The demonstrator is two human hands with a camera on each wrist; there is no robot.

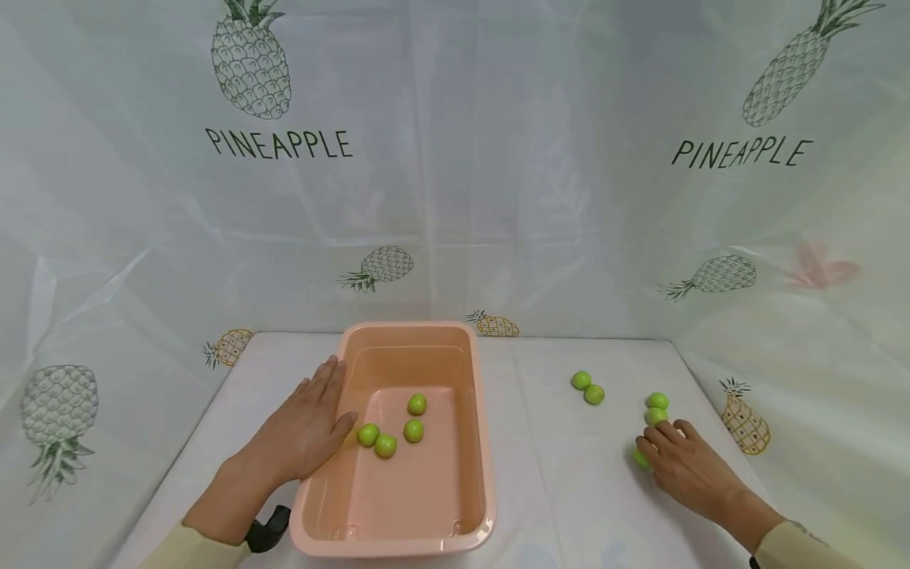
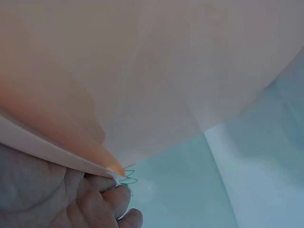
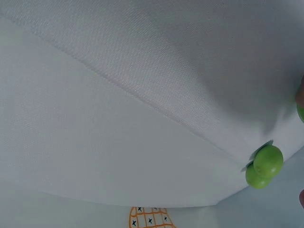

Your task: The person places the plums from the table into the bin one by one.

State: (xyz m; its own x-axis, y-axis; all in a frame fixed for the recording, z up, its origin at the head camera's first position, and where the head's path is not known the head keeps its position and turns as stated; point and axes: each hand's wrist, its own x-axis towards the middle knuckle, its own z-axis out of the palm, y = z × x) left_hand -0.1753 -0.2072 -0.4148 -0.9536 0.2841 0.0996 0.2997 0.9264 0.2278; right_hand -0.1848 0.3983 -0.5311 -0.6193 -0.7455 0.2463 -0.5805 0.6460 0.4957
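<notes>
A pink plastic bin (image 1: 398, 506) holds several small round green fruits (image 1: 414, 431) on its floor. My left hand (image 1: 313, 427) rests on the bin's left rim, its fingers pointing away along the edge and the thumb reaching over the inside. From the left wrist, the hand (image 2: 71, 199) shows against the underside of the rim. On the right, my right hand (image 1: 686, 466) bends its fingers over a green fruit (image 1: 642, 458), which it partly hides and appears to pinch. Just beyond the fingers lie two more green fruits (image 1: 657, 401), touching or nearly so.
Another pair of green fruits (image 1: 588, 387) lies farther back, between the bin and the right hand. White cloth (image 1: 554, 474) covers the table. Pineapple-printed sheeting (image 1: 455, 197) hangs behind and along both sides. A black strap (image 1: 268, 529) shows at the left wrist.
</notes>
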